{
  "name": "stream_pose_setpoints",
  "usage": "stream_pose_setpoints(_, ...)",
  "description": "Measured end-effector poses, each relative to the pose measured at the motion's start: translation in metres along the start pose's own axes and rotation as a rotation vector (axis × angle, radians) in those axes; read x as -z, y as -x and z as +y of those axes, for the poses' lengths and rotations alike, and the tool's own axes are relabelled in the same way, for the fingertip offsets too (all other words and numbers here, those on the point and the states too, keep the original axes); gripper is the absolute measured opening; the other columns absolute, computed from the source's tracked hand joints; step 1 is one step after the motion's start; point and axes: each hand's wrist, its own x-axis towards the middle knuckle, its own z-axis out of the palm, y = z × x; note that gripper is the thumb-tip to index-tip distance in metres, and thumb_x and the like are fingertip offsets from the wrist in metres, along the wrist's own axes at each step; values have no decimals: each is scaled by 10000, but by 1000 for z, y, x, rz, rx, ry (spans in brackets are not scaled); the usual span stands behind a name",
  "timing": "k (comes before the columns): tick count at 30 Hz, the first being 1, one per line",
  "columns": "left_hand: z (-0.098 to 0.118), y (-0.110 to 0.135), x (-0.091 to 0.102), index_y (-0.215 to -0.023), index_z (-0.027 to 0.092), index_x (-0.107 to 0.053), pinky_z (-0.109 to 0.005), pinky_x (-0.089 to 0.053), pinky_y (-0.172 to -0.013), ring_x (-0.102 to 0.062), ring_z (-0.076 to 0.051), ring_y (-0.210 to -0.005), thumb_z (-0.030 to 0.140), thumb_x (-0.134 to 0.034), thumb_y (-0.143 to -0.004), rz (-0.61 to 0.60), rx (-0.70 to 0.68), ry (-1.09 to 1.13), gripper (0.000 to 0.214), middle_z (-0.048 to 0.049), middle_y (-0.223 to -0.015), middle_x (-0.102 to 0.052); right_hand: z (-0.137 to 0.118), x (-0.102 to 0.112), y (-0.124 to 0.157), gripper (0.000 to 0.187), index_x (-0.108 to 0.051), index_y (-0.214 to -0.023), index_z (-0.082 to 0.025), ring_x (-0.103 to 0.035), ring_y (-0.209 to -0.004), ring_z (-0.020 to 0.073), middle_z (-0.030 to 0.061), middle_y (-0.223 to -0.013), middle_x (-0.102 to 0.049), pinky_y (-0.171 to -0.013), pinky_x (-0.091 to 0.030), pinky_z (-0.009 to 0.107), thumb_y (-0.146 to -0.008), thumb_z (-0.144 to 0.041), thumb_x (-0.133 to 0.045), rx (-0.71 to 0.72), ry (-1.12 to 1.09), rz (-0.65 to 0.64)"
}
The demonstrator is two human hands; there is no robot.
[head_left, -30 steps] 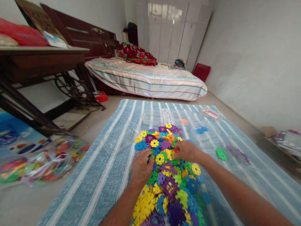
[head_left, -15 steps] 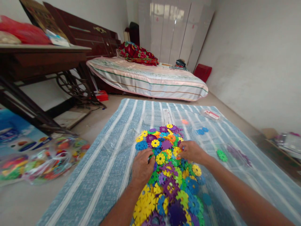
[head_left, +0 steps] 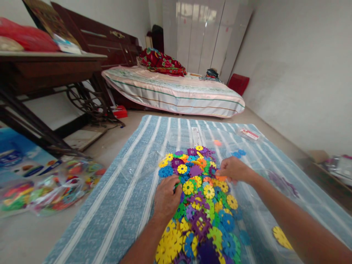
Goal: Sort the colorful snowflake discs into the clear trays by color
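A long heap of plastic snowflake building discs (head_left: 198, 190) in yellow, purple, blue, green and orange lies on a blue-and-white striped cloth (head_left: 110, 205). My left hand (head_left: 166, 196) rests against the heap's left side, fingers curled in; what is between thumb and fingers is hidden, with a bit of green showing. Over the right side of the heap, my right hand (head_left: 235, 169) pinches an orange disc (head_left: 221, 177), seen nearly edge-on.
Clear plastic trays stand around the heap: one holds blue discs (head_left: 238, 153), another purple pieces (head_left: 283, 183), another a yellow disc (head_left: 282, 237), another an orange disc (head_left: 217, 142). Bags of colourful pieces (head_left: 60, 187) lie on the floor at left, below a sewing-machine table (head_left: 55, 71). A bed (head_left: 176, 93) stands beyond.
My right hand has moved slightly right and up from the heap, now with an orange disc in its fingers. My left hand stays put. The forearm now covers the green disc's spot.
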Motion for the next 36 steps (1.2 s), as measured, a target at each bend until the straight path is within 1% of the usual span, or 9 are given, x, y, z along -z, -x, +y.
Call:
stream_pose_setpoints(4,-1,-1,0,-807,206,-629,-377,-485,-856,-613,-210,-941,208,-508,-770,3,-13,-12,126,-46,-975,-687,-22,35,-27,336,-522,-624,-158,-468,-289,73,-24,-369,-538,-313,-339,146,-672,-437,-704,37,-103,377)
stream_pose_setpoints(8,-4,-1,-2,-804,206,-629,-375,-484,-863,-611,-209,-947,208,-509,-773,5,-29,-14,124,-47,-983,-685,-38,57,-47,283,-522,-793,-154,-544,-388,72,3,-495,-607,-395,-419,145,-865,-423,-471,31,-85,483)
stream_pose_setpoints(11,-6,0,-4,-811,201,-632,-382,-482,-869,-609,-213,-953,213,-509,-776,7,-32,-15,129,-53,-987,-684,-35,50,-43,214,-539,-808,-147,-555,-409,73,6,-540,-616,-404,-416,148,-880,-316,-431,15,50,430)
stream_pose_setpoints(14,-5,0,-4,-814,195,-636,-383,-481,-874,-608,-216,-954,210,-506,-774,8,-36,-23,138,-60,-985,-685,-23,30,-25,140,-588,-702,-148,-556,-409,88,-8,-517,-599,-418,-401,165,-787,-251,-544,14,267,239)
stream_pose_setpoints(18,-3,-1,-2,-803,200,-638,-383,-483,-868,-611,-218,-948,220,-499,-770,3,-36,-28,144,-56,-974,-688,-8,3,8,12,-638,-638,-174,-648,-674,176,21,-676,-665,-572,-435,220,-636,-162,-638,44,569,29)
stream_pose_setpoints(21,-2,-2,-2,-800,204,-637,-383,-482,-868,-612,-217,-945,233,-493,-772,-1,-34,-29,150,-51,-972,-687,-4,-10,31,167,-672,-727,-196,-641,-847,246,53,-809,-688,-659,-440,273,-568,-147,-665,57,742,-58)
stream_pose_setpoints(24,-3,-3,-2,-806,206,-636,-375,-479,-874,-614,-211,-944,239,-478,-781,-9,-42,-25,163,-48,-976,-687,-3,-20,49,304,-666,-908,-202,-636,-894,263,92,-923,-687,-664,-441,287,-610,-158,-626,83,941,-151)
stream_pose_setpoints(27,-4,-4,-3,-803,199,-635,-376,-476,-878,-615,-216,-948,249,-470,-787,-10,-48,-30,173,-56,-976,-687,2,-27,56,368,-637,-988,-188,-635,-909,263,116,-976,-679,-659,-437,284,-640,-104,-550,113,1004,-165)
stream_pose_setpoints(36,-2,-5,-1,-793,210,-635,-356,-475,-884,-617,-205,-948,257,-470,-779,-5,-44,-38,172,-50,-978,-691,17,-22,54,375,-610,-1063,-188,-629,-914,194,88,-972,-683,-714,-410,240,-724,-89,-483,107,867,-20)
